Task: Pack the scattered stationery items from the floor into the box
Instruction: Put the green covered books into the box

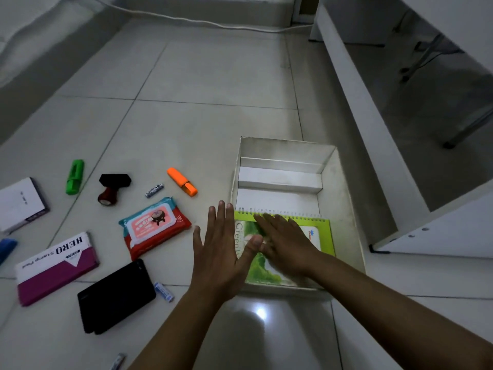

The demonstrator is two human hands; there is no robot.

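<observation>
A green spiral notebook (324, 231) lies inside the white box (344, 209) at its near end. My right hand (285, 244) lies flat on the notebook's cover with straight fingers. My left hand (221, 252) hovers open just left of the box, its thumb over the notebook's left edge. On the floor to the left lie an orange highlighter (182, 181), a green highlighter (74, 177), a black stamp (113, 186), a wipes pack (154, 227), a HERO stamp pad box (54, 267), a black wallet-like case (116, 296) and batteries (154, 190).
A white booklet (21, 204) and a blue item (6, 248) lie at the far left. Another battery (164, 291) rests by the black case. A white cabinet frame (373, 129) stands right of the box. A cable (213, 22) runs along the far wall.
</observation>
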